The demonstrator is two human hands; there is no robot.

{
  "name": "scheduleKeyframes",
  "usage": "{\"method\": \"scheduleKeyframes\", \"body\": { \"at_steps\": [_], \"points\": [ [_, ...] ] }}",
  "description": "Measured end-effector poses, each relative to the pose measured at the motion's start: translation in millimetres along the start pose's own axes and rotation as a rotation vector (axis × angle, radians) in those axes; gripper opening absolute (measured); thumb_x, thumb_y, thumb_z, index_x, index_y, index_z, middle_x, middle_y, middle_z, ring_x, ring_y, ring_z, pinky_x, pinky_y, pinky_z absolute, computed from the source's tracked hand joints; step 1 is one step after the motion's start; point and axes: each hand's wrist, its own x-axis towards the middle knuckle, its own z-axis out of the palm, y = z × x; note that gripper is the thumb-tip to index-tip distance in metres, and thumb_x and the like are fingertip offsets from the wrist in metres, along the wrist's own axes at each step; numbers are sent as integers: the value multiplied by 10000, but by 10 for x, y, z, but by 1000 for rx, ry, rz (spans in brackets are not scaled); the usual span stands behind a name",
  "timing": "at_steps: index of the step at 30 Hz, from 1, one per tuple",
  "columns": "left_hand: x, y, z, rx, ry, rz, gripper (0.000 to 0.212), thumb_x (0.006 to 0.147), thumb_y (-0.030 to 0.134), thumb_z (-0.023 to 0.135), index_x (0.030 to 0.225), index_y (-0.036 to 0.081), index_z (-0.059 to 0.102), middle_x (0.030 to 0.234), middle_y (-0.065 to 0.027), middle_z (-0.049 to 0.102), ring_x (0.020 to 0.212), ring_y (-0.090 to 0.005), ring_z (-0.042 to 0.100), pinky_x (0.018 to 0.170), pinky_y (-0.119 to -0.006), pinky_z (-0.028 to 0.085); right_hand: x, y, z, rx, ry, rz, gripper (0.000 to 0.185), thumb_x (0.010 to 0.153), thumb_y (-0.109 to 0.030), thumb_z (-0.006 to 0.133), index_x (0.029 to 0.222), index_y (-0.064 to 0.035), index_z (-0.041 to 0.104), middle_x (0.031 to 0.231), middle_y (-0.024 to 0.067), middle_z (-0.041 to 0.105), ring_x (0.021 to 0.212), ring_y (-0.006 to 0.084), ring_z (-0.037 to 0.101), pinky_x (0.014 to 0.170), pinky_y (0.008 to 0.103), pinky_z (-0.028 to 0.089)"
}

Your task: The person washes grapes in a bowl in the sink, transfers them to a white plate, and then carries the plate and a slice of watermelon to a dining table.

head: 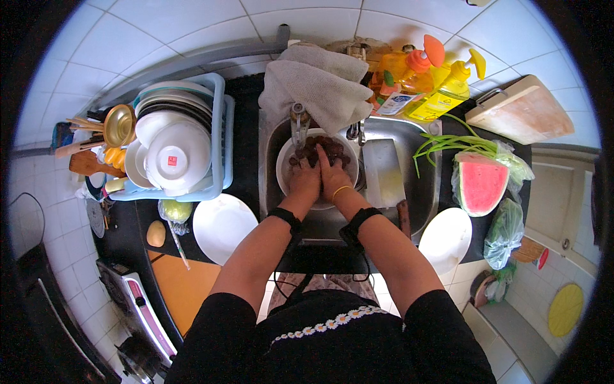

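Note:
Both hands are together over a white bowl point(283, 169) in the steel sink point(331, 229), below the tap point(300, 122). Dark reddish round fruits, perhaps grapes, point(322, 144) fill part of the bowl. My left hand point(305, 178) reaches into the bowl's left side, its fingertips at the fruits. Beside it, my right hand point(333, 175), with a yellow band at the wrist, touches the fruits too. Fingers of both hands are partly hidden among the fruits, so whether either hand grips any cannot be told. Black straps circle both wrists.
A blue rack point(218, 144) with dishes stands left; a white plate point(224, 228) lies near it. The sink's right side holds a cleaver point(383, 173). Right of it are green stalks point(451, 144), cut watermelon point(482, 185) and another plate point(446, 240). Pump bottles point(443, 96) and a cloth point(312, 81) sit behind.

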Motion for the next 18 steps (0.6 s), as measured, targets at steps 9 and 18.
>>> {"method": "scheduleKeyframes", "body": {
  "at_steps": [9, 18],
  "points": [
    [-25, -114, -164, -369, 23, -39, 578, 804, 63, 632, 1329, 169, 414, 1253, -234, 480, 1103, -449, 525, 938, -516, 430, -10, 227, -21, 288, 243, -231, 789, 709, 8, 652, 1411, -82, 303, 1264, 306, 457, 1152, 457, 487, 991, 443, 425],
    [-95, -356, -92, -513, 197, 35, 859, 686, 87, 772, 1399, 72, 293, 1354, -261, 386, 1238, -433, 423, 1033, -463, 386, -265, 270, -65, 392, 406, -205, 833, 711, 19, 630, 1427, -21, 206, 1313, 304, 355, 1224, 475, 394, 1073, 440, 344]
  ]
}}
